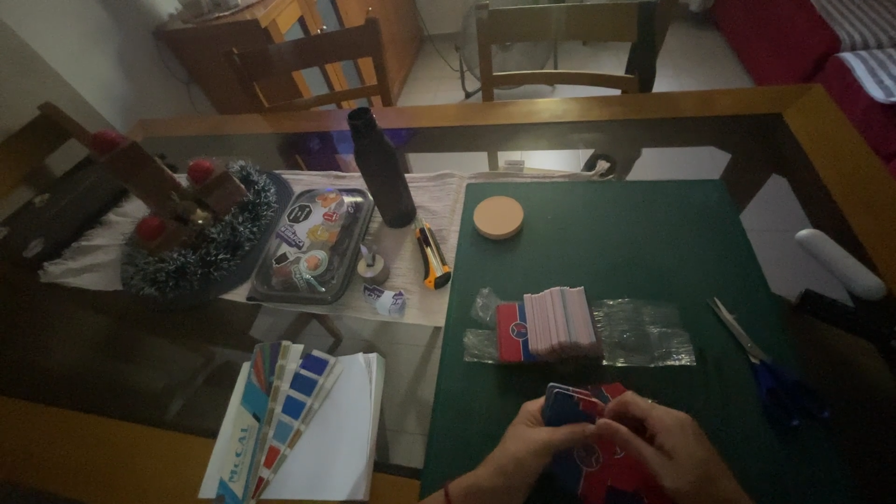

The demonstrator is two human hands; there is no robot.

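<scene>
Two hands meet at the near edge of the green mat (653, 252), low in the view, and between them they hold a bundle of red-and-blue cards (581, 420). The left hand (523, 453) cups the bundle from the left with its fingers wrapped under it; the right hand (667, 448) comes over from the right, fingers curled down onto the top cards. Both grips are narrow and closed on the cards. The wrists enter from the bottom edge, bent slightly inward toward each other.

Just beyond the hands, near the middle of the mat, a stack of cards on edge (551, 325) stands on a crumpled clear plastic wrapper (639, 333). Open green surface lies to the right of the wrapper, up to a pair of blue-handled scissors (761, 359) near the mat's right edge, and a wide bare stretch runs toward the far edge, where only a round cork coaster (497, 217) sits at the far left corner.

Left of the mat, on the glass table, a yellow utility knife (432, 257), a dark bottle (383, 168), a black tray of small items (313, 245) and a tinsel wreath (191, 238) crowd the far side; a fan of colour swatches (285, 411) lies on white paper at the near edge.
</scene>
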